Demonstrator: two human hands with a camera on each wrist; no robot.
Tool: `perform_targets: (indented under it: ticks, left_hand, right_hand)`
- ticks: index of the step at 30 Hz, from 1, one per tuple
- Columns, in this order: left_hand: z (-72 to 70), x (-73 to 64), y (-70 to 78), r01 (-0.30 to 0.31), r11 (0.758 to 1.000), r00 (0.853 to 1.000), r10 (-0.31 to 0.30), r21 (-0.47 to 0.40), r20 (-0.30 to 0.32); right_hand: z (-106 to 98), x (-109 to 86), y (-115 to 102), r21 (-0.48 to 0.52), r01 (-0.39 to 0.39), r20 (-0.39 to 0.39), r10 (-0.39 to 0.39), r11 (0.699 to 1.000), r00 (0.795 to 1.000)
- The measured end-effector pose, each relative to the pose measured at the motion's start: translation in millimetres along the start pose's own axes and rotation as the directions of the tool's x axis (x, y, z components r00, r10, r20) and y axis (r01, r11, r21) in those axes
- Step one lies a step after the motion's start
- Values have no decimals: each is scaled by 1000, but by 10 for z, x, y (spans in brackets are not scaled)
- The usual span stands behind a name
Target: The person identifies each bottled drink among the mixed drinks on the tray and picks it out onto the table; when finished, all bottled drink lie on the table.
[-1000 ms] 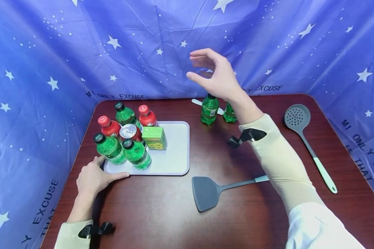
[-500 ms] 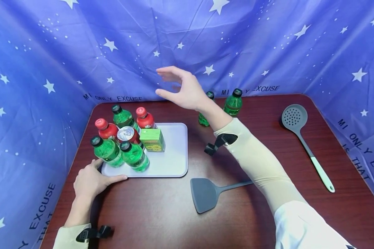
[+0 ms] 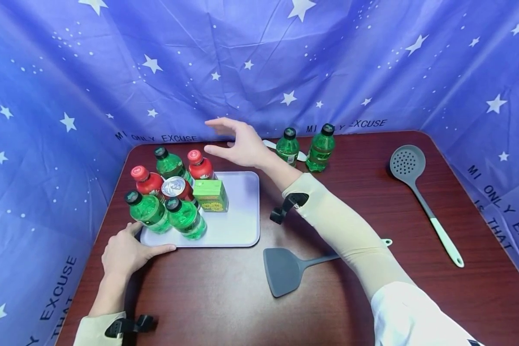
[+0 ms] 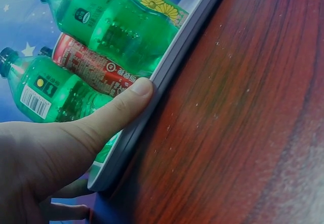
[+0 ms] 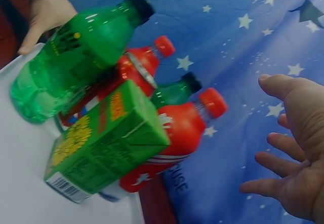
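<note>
My left hand [image 3: 125,252] holds the near left corner of a pale tray [image 3: 238,230], thumb along the front rim; its fingers are partly hidden at the tray's side in the left wrist view. On the tray stand green soda bottles [image 3: 187,220], red-capped bottles [image 3: 200,166], a red can [image 3: 177,187] and a green drink carton [image 3: 211,196]. My right hand [image 3: 242,144] hovers just past the tray's far right corner, fingers spread and lightly bent, with nothing in it. In the right wrist view, a red bottle [image 5: 179,133] is the thing closest to that hand.
Two more green bottles [image 3: 320,149] stand at the back, by a white utensil [image 3: 302,156] lying partly behind them. A grey spatula [image 3: 283,273] lies in front, its handle partly under my right forearm. A skimmer [image 3: 408,163] lies at the right. A starry cloth [image 3: 251,57] hangs behind.
My right hand has moved left and down from above the back bottles toward the tray's far side, uncovering those bottles. The left hand stays at the tray corner.
</note>
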State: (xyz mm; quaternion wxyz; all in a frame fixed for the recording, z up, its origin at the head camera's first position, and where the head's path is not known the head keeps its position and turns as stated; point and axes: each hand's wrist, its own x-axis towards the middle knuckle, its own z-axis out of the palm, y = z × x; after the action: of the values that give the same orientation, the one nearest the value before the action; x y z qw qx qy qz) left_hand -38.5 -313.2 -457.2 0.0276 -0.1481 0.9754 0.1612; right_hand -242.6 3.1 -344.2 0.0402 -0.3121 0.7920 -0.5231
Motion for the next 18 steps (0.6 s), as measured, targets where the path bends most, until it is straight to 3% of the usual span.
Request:
perform_targets:
  ticks: [12,18]
  left_hand:
    - [3,-14,14,0,1000,1000,0,-14,-2]
    - [1,-15,15,-1,1000,1000,1,-14,-2]
  right_hand:
    - [313,16,188,-47,-13,104,18,999,994]
    - [421,18,274,-119,-7,132,23,993,991]
